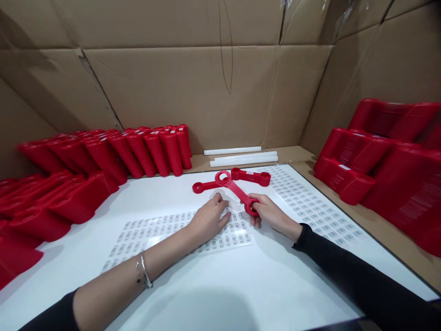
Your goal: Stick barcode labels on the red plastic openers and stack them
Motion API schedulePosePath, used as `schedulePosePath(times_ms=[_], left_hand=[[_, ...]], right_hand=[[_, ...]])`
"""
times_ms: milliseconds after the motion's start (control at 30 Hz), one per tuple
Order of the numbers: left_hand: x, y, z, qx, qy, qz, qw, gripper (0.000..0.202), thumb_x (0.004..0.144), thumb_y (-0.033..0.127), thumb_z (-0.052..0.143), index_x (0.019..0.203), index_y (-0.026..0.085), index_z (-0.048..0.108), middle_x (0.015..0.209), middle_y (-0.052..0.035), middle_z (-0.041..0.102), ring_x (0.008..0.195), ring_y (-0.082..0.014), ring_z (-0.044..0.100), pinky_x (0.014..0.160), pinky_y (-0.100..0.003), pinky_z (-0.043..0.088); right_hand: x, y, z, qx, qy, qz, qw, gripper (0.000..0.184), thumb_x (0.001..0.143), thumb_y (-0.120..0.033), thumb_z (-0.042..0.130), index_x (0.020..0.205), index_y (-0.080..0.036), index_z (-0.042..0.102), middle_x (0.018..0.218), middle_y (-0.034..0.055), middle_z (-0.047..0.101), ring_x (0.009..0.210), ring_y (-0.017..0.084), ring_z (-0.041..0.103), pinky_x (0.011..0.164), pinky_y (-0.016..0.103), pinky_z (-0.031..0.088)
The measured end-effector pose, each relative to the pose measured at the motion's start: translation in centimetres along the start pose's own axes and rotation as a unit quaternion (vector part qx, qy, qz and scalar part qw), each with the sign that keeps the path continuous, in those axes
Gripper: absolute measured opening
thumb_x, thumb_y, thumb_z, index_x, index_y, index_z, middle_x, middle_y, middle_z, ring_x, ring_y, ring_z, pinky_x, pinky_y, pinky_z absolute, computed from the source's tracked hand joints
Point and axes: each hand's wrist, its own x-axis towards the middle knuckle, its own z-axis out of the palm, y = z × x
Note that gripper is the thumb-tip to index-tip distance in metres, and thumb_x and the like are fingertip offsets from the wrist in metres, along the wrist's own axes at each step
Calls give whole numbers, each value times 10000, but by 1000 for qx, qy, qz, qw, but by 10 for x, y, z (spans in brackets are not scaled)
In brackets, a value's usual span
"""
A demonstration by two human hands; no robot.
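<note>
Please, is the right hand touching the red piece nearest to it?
Touching. The head view shows the right hand gripping this red piece at its near end.

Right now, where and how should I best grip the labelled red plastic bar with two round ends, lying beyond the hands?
Grip the red plastic bar by its round right end, probably from the right: that end is exposed, while the red plastic ring-ended piece in the right hand appears close to the other.
</note>
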Motion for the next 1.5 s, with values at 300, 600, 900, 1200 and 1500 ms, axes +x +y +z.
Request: schedulePosePath(times_ms=[300, 600, 900, 1200, 1500], left_hand=[[-1, -4, 8, -48, 33, -43, 997, 289, 835, 338, 462, 1047, 175, 570, 1083, -83, 514, 700, -177, 581, 619, -318, 472], [-2, -7, 10, -120, 98, 12, 988, 116, 833, 252, 492, 816, 192, 589, 959, -38, 574, 685, -146, 546, 609, -264, 431], [-4, 10, 0, -342, 132, -21, 930, 201, 862, 337, 488, 801, 167, 576, 699, 5, 577, 611, -122, 502, 569, -238, 397], [1, 10, 8, -439, 113, -55, 890, 199, 851, 371, 501, 789, 181, 498, 762, 3, 536, 713, -136, 572, 639, -259, 512], [-5, 18, 3, -544, 157, -101, 818, 231, 792, 398, 604, 809, 176, 546, 494, 73, 433, 394, -61, 393, 368, -170, 318]], right_hand=[[1, 6, -1, -12, 3, -15, 1000, 154, 671, -99, 361, 696, -181, 489, 468, -38, 487, 368, 111, 521, 317, 184, 369], [-2, 4, 2, -49, 33, -21, 998, 167, 697, -91, 351, 703, -193, 484, 461, -50, 460, 364, 115, 485, 332, 198, 334], [-11, -3, 7, -226, 105, -150, 957, 228, 733, -85, 341, 740, -175, 551, 674, 10, 586, 593, 134, 519, 544, 230, 365], [-13, -13, -4, -223, 181, -170, 943, 268, 730, -76, 322, 813, -185, 552, 623, -15, 554, 523, 130, 508, 531, 240, 351], [-14, -7, 12, -255, 124, -165, 945, 267, 744, -56, 337, 801, -180, 567, 734, 18, 608, 657, 154, 542, 603, 248, 365]])
